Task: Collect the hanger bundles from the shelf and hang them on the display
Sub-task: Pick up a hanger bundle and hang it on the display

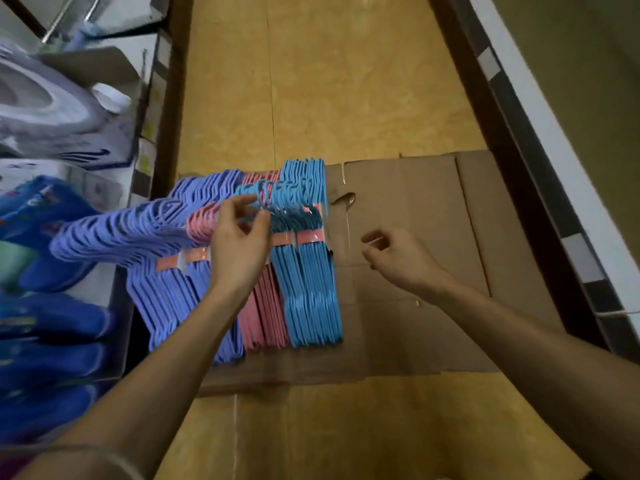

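Left hand (239, 244) pinches hooks of banded blue plastic hanger bundle (308, 271) on flattened brown cardboard (415, 254); right hand (394, 258) loosely curled, empty.

plastic hangers (311, 271), matt cardboard (415, 237), glossy floor (329, 81)

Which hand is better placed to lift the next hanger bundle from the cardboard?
Left. The left hand already touches the hooks of the hanger bundles, fingers curled among them. The right hand hangs empty over bare cardboard, apart from the bundles.
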### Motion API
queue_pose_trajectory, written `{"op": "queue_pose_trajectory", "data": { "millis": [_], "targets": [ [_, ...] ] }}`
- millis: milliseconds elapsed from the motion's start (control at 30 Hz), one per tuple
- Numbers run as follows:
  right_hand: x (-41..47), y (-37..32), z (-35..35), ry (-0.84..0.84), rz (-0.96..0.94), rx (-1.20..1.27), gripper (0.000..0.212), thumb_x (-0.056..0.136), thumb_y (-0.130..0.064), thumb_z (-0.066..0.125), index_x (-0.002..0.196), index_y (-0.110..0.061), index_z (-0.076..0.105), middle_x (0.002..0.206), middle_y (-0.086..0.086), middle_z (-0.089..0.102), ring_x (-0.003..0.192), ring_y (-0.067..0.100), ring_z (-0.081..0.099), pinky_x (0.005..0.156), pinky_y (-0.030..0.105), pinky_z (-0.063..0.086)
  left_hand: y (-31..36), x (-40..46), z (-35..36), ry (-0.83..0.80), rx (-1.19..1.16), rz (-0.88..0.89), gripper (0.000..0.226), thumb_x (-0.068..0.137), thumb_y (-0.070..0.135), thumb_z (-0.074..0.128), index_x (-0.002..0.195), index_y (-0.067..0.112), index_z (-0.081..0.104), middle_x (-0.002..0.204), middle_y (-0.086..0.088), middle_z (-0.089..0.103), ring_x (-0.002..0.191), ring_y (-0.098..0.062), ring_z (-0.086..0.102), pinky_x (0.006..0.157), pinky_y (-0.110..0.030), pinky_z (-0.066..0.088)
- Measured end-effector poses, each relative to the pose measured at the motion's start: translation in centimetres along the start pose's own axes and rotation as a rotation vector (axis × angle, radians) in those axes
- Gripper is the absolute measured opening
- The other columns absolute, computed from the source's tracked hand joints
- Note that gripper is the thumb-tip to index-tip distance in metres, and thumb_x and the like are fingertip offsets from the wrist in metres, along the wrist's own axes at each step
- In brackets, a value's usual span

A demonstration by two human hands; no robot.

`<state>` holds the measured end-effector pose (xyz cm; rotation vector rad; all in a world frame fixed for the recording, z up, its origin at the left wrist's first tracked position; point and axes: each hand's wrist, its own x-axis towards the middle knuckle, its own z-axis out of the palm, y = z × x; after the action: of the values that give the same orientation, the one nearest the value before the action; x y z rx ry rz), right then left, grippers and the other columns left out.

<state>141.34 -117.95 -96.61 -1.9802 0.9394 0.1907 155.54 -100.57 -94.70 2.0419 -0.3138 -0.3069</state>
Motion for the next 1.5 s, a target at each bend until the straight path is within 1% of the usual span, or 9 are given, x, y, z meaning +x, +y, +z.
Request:
{"op": "queue_pose_trajectory", "data": {
  "millis": [167,267,533,733,967,1067,1200,1367,1500],
  "targets": [
    [3.5,4.4,5.3,-0.088,0.064,0.087,0.029,0.097,-0.023,0.06,0.125,-0.016,0.061,0.103,-0.001,0.067,0.098,0.016,0.064,0.085,0.032,0.053,-3.0,2.8,2.2,0.04,0.467,0.528,0.04,0.09,0.029,0.059,0.129,0.02,0.056,0.133,-0.009,0.047,0.123,-0.028,0.047,0.104,-0.052,0.038],
    [4.7,5.9,7.7,-0.117,0.084,0.153,0.028,0.097,-0.023,0.061,0.124,-0.014,0.06,0.099,-0.002,0.065,0.095,0.013,0.062,0.08,0.027,0.048,-3.0,4.9,3.0,-0.002,0.738,0.635,0.045,0.091,0.043,0.055,0.133,0.027,0.053,0.149,-0.007,0.038,0.134,-0.028,0.039,0.113,-0.061,0.022],
    [6.3,7.2,12.4,-0.287,0.179,0.473,0.042,0.089,-0.026,0.073,0.125,-0.015,0.054,0.101,-0.005,0.064,0.086,0.008,0.066,0.068,0.021,0.053,-3.9,7.6,2.4,-0.254,0.726,0.376,0.048,0.097,0.058,0.04,0.142,0.042,0.043,0.15,0.006,0.038,0.141,-0.024,0.025,0.112,-0.057,0.023],
    [6.6,7.9,15.2,-0.416,0.273,0.887,0.042,0.084,-0.015,0.078,0.122,-0.009,0.062,0.11,0.011,0.075,0.099,0.029,0.073,0.088,0.047,0.059,-4.0,7.0,2.6,-0.215,0.776,0.434,0.052,0.098,0.053,0.043,0.148,0.038,0.037,0.151,0.004,0.036,0.144,-0.024,0.023,0.117,-0.056,0.017],
    [6.5,7.9,15.0,-0.438,0.235,0.936,0.043,0.085,-0.009,0.074,0.125,-0.009,0.059,0.112,0.014,0.073,0.099,0.031,0.072,0.074,0.04,0.06,-3.1,6.7,3.6,-0.188,0.774,0.449,0.052,0.099,0.051,0.044,0.148,0.036,0.037,0.151,0.002,0.038,0.143,-0.024,0.026,0.118,-0.054,0.018],
    [6.6,8.5,14.0,-0.445,0.216,0.954,0.045,0.084,-0.008,0.075,0.126,-0.008,0.059,0.11,0.014,0.074,0.096,0.03,0.073,0.075,0.04,0.06,-2.5,6.5,4.2,-0.208,0.675,0.464,0.051,0.098,0.048,0.049,0.146,0.032,0.043,0.149,0.001,0.038,0.139,-0.022,0.032,0.114,-0.047,0.028],
    [6.8,10.1,11.1,-0.438,0.188,0.95,0.039,0.087,-0.006,0.071,0.124,-0.005,0.06,0.106,0.013,0.075,0.089,0.027,0.074,0.069,0.037,0.061,-0.5,6.1,5.5,-0.115,0.247,0.369,0.039,0.095,0.043,0.059,0.129,0.024,0.06,0.139,0.0,0.044,0.122,-0.008,0.045,0.1,-0.023,0.038],
    [7.3,12.4,5.9,-0.502,0.192,0.878,0.044,0.08,-0.013,0.074,0.123,-0.01,0.063,0.108,0.013,0.075,0.091,0.027,0.074,0.074,0.04,0.061,0.4,6.7,7.5,-0.004,-0.269,-0.021,0.034,0.086,0.04,0.07,0.112,0.021,0.061,0.123,-0.002,0.062,0.114,-0.015,0.06,0.102,-0.036,0.049],
    [7.8,14.2,2.3,-0.547,0.225,0.786,0.045,0.077,-0.018,0.076,0.12,-0.013,0.065,0.111,0.012,0.074,0.096,0.028,0.073,0.081,0.041,0.06,-0.5,6.4,10.1,-0.121,-0.378,-0.22,0.057,0.083,0.036,0.073,0.127,0.005,0.056,0.123,-0.011,0.064,0.107,-0.018,0.065,0.101,-0.038,0.051]
  ]
}}
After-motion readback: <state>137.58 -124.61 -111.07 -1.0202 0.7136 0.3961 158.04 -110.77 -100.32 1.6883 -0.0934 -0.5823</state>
